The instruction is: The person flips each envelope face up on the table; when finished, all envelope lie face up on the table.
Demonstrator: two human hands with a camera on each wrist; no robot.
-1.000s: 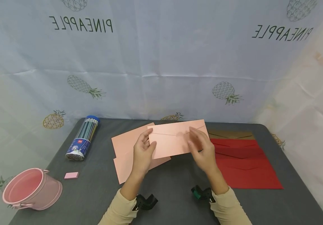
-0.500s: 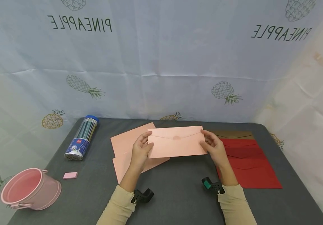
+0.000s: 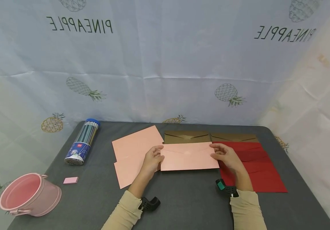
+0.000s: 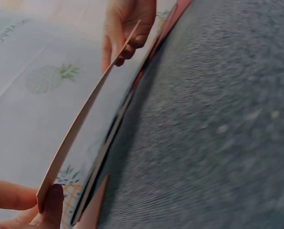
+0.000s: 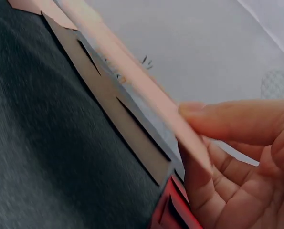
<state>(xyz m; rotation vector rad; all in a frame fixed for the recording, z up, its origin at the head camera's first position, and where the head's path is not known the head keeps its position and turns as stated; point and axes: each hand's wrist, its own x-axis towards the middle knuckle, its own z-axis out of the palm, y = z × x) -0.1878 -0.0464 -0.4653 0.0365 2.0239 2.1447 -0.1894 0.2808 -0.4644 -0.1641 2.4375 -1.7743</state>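
The wrist views showed only blurred edges of paper and fingertips. From the head view, a pink envelope point(image 3: 189, 156) was held just above the table point(image 3: 182, 201), flap side up, between pink sheets point(image 3: 133, 153) and red envelopes point(image 3: 254, 169). The left hand point(image 3: 153, 161) pinched its left end; the right hand point(image 3: 225, 156) pinched its right end, thumb on top. Brown envelopes point(image 3: 211, 137) lay partly hidden behind it.
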